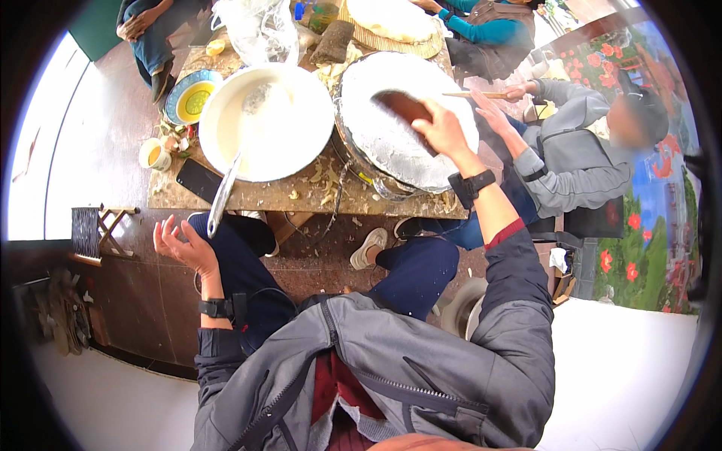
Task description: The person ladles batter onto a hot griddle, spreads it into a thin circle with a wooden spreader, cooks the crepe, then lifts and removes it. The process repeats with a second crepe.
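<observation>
My right hand [445, 134] grips a dark brown, curved flat scraper [402, 107] over the round griddle [347, 156]. A thin white layer of batter [376, 75] covers most of the griddle's top. To the griddle's left stands a large white basin [209, 135] holding pale batter. A metal ladle [222, 197] leans in it, with its handle sticking out over the table's near edge. My left hand [188, 246] hangs in the air just left of the handle's end, palm up, fingers apart and holding nothing.
On the wooden table [301, 197] are a black phone [199, 180], a cup [154, 155], a blue-rimmed bowl [180, 96] with yellow liquid and a round woven tray [421, 46]. A co-worker [587, 135] at the right holds a thin wooden stick [485, 95] by the griddle. Others sit at the far side.
</observation>
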Available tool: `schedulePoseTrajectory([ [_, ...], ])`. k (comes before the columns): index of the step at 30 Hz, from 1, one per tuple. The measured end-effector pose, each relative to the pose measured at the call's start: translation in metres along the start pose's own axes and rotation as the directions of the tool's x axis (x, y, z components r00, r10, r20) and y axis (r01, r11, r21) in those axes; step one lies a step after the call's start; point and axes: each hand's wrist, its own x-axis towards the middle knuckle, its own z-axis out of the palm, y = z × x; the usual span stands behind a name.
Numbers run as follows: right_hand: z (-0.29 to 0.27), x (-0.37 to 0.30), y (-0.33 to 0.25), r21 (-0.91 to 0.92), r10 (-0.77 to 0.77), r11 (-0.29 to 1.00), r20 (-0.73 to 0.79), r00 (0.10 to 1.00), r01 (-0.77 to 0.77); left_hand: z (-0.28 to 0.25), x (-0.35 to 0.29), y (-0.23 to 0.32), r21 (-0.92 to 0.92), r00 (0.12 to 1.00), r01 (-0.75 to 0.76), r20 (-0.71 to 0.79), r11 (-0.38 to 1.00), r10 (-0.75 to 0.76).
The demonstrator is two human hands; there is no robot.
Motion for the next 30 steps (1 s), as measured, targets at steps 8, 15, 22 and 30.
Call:
schedulePoseTrajectory([
  [8,0.005,0.102,0.047,-0.331,0.218,0.9,-0.224,0.95,-0.284,0.005,0.004,0.0,0.017,1.0,-0.011,0.017,1.0,0.011],
  [15,0.049,0.14,0.036,-0.428,0.195,0.864,-0.201,0.96,-0.265,0.006,0.005,-0.002,0.049,0.999,-0.007,0.033,0.999,0.005],
  [22,0.057,0.119,0.011,-0.46,-0.138,0.885,-0.129,0.982,0.064,0.008,0.006,0.0,0.027,1.0,-0.011,0.029,1.0,0.01],
  [30,0.055,0.072,-0.02,-0.352,-0.391,0.871,-0.077,0.917,0.342,0.005,0.003,0.002,0.014,1.0,-0.015,0.004,1.0,0.015],
])
